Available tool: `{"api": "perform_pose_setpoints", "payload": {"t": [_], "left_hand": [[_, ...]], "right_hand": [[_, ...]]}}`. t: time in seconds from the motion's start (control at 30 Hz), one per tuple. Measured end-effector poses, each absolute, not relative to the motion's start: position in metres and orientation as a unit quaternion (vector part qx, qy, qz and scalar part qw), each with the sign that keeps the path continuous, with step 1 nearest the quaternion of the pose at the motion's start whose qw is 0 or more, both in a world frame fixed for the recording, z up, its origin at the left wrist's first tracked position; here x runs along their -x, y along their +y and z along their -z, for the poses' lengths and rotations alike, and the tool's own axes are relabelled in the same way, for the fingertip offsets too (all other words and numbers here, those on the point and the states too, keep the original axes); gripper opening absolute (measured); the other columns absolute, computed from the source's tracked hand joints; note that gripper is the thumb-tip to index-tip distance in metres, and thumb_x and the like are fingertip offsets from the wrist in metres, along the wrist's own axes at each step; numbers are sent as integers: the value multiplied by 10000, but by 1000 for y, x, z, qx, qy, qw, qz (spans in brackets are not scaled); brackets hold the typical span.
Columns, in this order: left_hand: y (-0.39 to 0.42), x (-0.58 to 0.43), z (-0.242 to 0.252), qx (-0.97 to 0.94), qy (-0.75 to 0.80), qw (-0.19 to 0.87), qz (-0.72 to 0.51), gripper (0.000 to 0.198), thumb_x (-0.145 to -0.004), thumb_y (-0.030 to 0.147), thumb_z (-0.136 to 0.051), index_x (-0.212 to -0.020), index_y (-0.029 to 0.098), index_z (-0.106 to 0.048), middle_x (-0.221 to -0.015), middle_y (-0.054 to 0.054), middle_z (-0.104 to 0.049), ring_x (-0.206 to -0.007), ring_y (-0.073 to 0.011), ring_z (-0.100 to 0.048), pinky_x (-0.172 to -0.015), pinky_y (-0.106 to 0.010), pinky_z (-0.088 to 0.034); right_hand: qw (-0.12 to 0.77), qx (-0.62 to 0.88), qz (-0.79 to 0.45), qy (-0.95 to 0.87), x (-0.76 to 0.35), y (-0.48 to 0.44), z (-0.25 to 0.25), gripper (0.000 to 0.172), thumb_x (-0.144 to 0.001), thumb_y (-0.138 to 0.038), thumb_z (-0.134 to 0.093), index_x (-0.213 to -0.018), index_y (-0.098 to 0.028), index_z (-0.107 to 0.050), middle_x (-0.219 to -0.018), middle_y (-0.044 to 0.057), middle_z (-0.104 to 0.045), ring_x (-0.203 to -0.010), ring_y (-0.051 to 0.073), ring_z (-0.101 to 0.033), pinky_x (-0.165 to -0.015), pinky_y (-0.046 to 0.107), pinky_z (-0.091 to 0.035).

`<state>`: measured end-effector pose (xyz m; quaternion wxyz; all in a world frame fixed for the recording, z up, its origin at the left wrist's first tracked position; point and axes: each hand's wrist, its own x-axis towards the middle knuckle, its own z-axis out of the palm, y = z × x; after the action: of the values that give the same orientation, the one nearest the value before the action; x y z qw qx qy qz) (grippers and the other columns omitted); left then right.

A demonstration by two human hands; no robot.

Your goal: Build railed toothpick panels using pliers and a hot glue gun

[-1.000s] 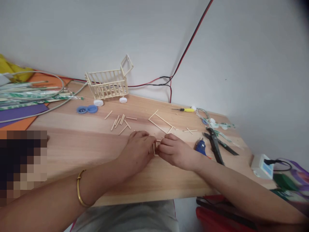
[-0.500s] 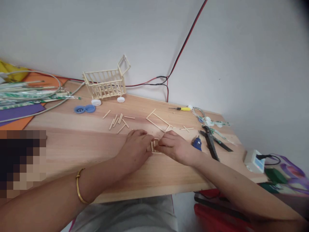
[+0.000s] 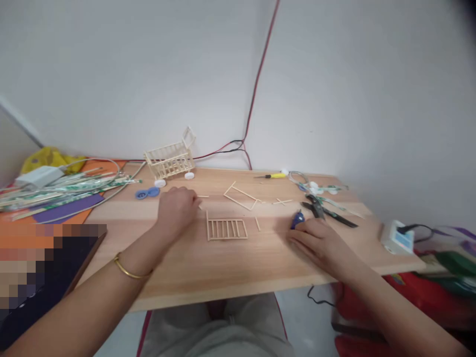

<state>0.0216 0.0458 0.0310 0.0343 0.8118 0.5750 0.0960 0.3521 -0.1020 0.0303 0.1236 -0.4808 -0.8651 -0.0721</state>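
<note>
My left hand (image 3: pixel 177 212) is over the loose short wooden sticks (image 3: pixel 203 196), its fingers curled down and closed. Whatever is between those fingertips is hidden. To the right, my right hand (image 3: pixel 318 240) is closed around the body of a blue glue gun (image 3: pixel 297 219), whose nozzle end sticks out past the fingers. Between the hands a small ladder-like stick frame (image 3: pixel 226 238) with several crossbars lies flat on the table. One loose stick (image 3: pixel 258 224) lies just right of it.
A stick cart (image 3: pixel 169 166) on white wheels stands at the back, near blue caps (image 3: pixel 148 192). An open stick frame (image 3: pixel 241 199), crossed sticks (image 3: pixel 282 202), a yellow-handled screwdriver (image 3: pixel 275 175) and black pliers (image 3: pixel 336 217) lie beyond. A white power box (image 3: pixel 397 238) sits right; wrapped sticks (image 3: pixel 74 191) lie left.
Both hands have let go of the small ladder-like frame, which now shows fully. My left hand went left to the loose sticks; my right hand went right to the glue gun. The view shifted.
</note>
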Motion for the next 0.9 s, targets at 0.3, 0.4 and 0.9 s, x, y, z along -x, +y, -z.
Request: {"api": "perform_pose_setpoints", "payload": {"t": [0.3, 0.4, 0.9], "left_hand": [[67, -45, -28, -773, 632, 53, -17, 295, -734, 294, -521, -816, 79, -706, -890, -271, -694, -896, -387, -632, -703, -398, -426], [68, -45, -32, -775, 628, 73, -18, 204, -689, 240, -543, -734, 115, -697, -818, -219, -711, -819, -318, -652, -640, -320, -412], [59, -43, -38, -796, 601, 73, -22, 116, -653, 215, -551, -593, 158, -632, -702, -154, -692, -744, -271, -637, -609, -289, -377]], "right_hand": [[188, 578, 100, -787, -393, -166, -18, 232, -927, -250, -476, -1064, -218, -661, -1022, 103, -638, -937, 225, -601, -801, 365, -499], [196, 583, 95, -783, -396, -172, -13, 226, -926, -263, -477, -1038, -223, -669, -1019, 100, -641, -905, 215, -609, -782, 357, -507], [219, 557, 84, -797, -391, -144, -6, 228, -924, -253, -469, -1020, -195, -667, -983, 114, -641, -880, 214, -612, -766, 366, -491]]}}
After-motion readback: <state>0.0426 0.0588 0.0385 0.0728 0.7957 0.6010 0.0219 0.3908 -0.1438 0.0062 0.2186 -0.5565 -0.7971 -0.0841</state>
